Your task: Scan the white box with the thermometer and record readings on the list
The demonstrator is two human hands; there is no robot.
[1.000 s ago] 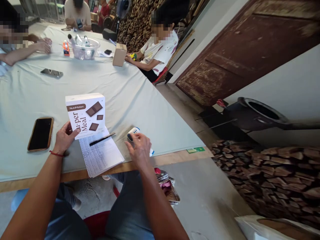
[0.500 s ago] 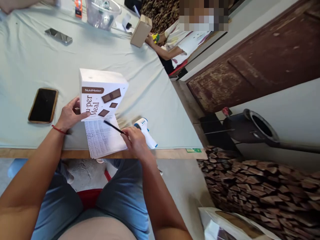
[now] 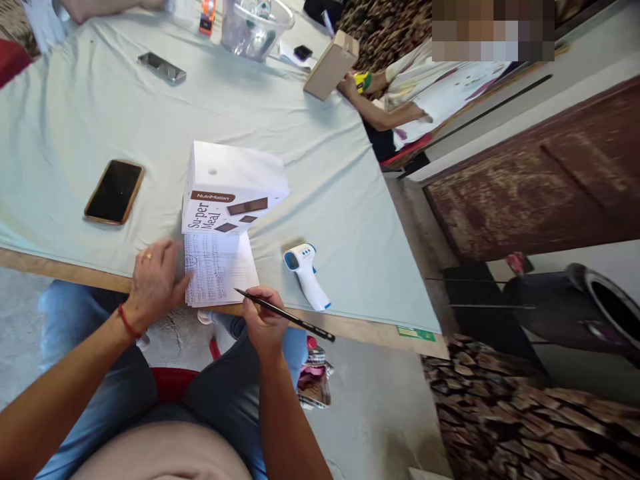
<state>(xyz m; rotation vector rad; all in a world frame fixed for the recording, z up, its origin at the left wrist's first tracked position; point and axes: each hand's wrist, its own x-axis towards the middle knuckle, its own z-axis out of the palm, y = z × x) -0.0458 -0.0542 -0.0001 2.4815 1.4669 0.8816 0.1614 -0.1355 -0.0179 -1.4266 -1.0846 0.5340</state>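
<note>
Now the right hand point(image 3: 264, 323) grips a black pen point(image 3: 285, 315) low in the frame, fingers closed round its near end, with the shaft slanting down to the right over the wooden edge of the surface point(image 3: 350, 220). A second ago that hand lay on the thermometer and the pen lay across the paper; half a second ago the fingers were closing on the pen. So the pen has been picked up and the thermometer let go, which reads to me as a turn from handling the thermometer to writing. The pen's upper tip points toward the lower right corner of the sheet of handwritten notes point(image 3: 219, 268), not quite on it.

The left hand point(image 3: 155, 283) has come off the white box point(image 3: 230, 190) it steadied earlier and rests flat, fingers loosely spread, on the left edge of the notes, holding nothing. The box stands just above the notes at the centre of the frame, its lower edge over their top.

Right of the notes lies the white and blue thermometer point(image 3: 307, 273), apart from both hands. A dark phone point(image 3: 115, 191) lies at centre left. At the upper edge are a second phone point(image 3: 162, 68), a clear bowl point(image 3: 256, 27) and a cardboard box point(image 3: 331, 65), beside which another person's hand point(image 3: 350, 85) rests.
</note>
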